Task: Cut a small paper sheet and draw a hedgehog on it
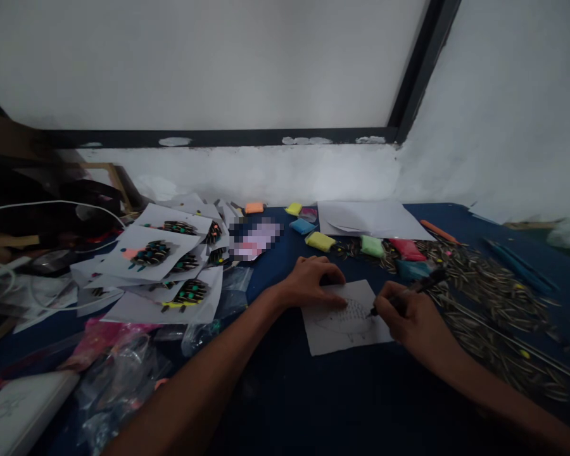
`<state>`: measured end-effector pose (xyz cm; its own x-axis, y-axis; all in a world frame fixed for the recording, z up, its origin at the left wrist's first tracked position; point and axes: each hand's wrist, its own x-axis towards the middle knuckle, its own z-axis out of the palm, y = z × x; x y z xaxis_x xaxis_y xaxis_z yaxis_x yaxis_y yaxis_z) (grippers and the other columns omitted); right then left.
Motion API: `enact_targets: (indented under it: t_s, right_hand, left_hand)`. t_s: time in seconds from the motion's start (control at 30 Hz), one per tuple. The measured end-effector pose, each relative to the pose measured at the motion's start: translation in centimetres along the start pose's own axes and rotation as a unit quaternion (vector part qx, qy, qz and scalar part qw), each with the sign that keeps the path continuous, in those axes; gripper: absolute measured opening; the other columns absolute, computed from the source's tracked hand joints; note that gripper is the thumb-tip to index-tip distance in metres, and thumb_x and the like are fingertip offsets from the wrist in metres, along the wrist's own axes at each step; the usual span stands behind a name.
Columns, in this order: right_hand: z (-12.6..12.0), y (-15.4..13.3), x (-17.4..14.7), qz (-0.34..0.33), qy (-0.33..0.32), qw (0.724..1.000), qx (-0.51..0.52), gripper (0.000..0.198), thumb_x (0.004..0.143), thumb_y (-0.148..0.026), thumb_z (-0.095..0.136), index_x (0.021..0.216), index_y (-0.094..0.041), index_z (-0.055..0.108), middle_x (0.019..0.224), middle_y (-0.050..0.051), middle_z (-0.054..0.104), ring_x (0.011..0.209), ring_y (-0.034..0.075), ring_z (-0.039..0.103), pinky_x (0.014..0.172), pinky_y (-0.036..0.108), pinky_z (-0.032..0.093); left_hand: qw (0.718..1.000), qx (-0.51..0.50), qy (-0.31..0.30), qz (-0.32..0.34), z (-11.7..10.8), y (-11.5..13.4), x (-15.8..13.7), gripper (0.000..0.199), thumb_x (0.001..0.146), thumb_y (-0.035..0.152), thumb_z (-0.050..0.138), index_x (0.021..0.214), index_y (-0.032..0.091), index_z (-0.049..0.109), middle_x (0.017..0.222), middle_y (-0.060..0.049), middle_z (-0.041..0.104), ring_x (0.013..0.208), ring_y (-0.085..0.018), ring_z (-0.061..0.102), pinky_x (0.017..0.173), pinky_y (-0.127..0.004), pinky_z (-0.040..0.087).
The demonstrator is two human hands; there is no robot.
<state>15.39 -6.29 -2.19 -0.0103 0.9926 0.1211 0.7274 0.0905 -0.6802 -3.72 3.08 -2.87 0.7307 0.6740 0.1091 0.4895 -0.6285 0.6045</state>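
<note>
A small white sheet of paper (332,339) lies on the dark blue tabletop, bearing a drawn outline filled with rows of small marks. My left hand (316,282) rests on its upper left part, thumb and fingers apart, with nothing held. In my right hand (406,313) is a black pen (425,280), its tip touching or just above the right side of the drawing. To the right of the paper spreads a heap of striped seeds (489,288), which look like sunflower seeds.
Small coloured packets, among them a yellow packet (320,241) and a red packet (407,249), sit behind the paper. White sheets (368,218) lie by the wall. At left are stacked papers with seed-covered figures (152,253), plastic bags (128,367) and a white box (26,411).
</note>
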Motion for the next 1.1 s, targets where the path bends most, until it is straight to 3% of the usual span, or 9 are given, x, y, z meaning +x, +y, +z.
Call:
enact_targets:
  t_s: [0.2, 0.43, 0.87, 1.1]
  right_hand:
    - [0.07, 0.17, -0.09, 0.005, 0.003, 1.0, -0.006, 0.027, 0.083, -0.037, 0.042, 0.06, -0.022, 0.044, 0.042, -0.006, 0.04, 0.037, 0.011, 0.041, 0.038, 0.023, 0.028]
    - [0.0, -0.04, -0.19, 0.011, -0.002, 1.0, 0.003, 0.028, 0.084, -0.036, 0.042, 0.06, -0.022, 0.043, 0.045, -0.006, 0.041, 0.039, 0.011, 0.042, 0.04, 0.023, 0.03]
    - [0.09, 0.4, -0.06, -0.014, -0.001, 1.0, -0.016, 0.027, 0.083, -0.035, 0.042, 0.06, -0.022, 0.044, 0.048, -0.005, 0.043, 0.039, 0.011, 0.045, 0.042, 0.024, 0.032]
    - [-0.19, 0.12, -0.09, -0.016, 0.017, 1.0, -0.013, 0.028, 0.083, -0.034, 0.042, 0.058, -0.022, 0.043, 0.048, -0.004, 0.045, 0.04, 0.011, 0.045, 0.041, 0.025, 0.031]
  left_hand:
    - [1.0, -0.005, 0.016, 0.005, 0.08, -0.15, 0.01, 0.031, 0.073, 0.038, 0.07, 0.098, 0.02, 0.064, 0.099, -0.002, 0.061, 0.096, -0.02, 0.056, 0.091, -0.037, 0.035]
    - [0.999, -0.02, 0.039, -0.015, 0.22, -0.17, 0.01, 0.02, 0.074, 0.031, 0.067, 0.089, 0.018, 0.066, 0.093, -0.004, 0.061, 0.085, -0.016, 0.057, 0.079, -0.03, 0.044]
    - [0.999, -0.005, 0.037, -0.01, 0.15, 0.1, 0.05, 0.016, 0.075, 0.03, 0.068, 0.083, 0.016, 0.068, 0.086, -0.002, 0.063, 0.084, -0.015, 0.057, 0.074, -0.025, 0.041]
    - [0.998, 0.001, 0.061, -0.003, 0.73, -0.33, 0.35, 0.008, 0.079, 0.018, 0.06, 0.081, 0.016, 0.068, 0.084, -0.001, 0.063, 0.082, -0.013, 0.057, 0.074, -0.025, 0.041]
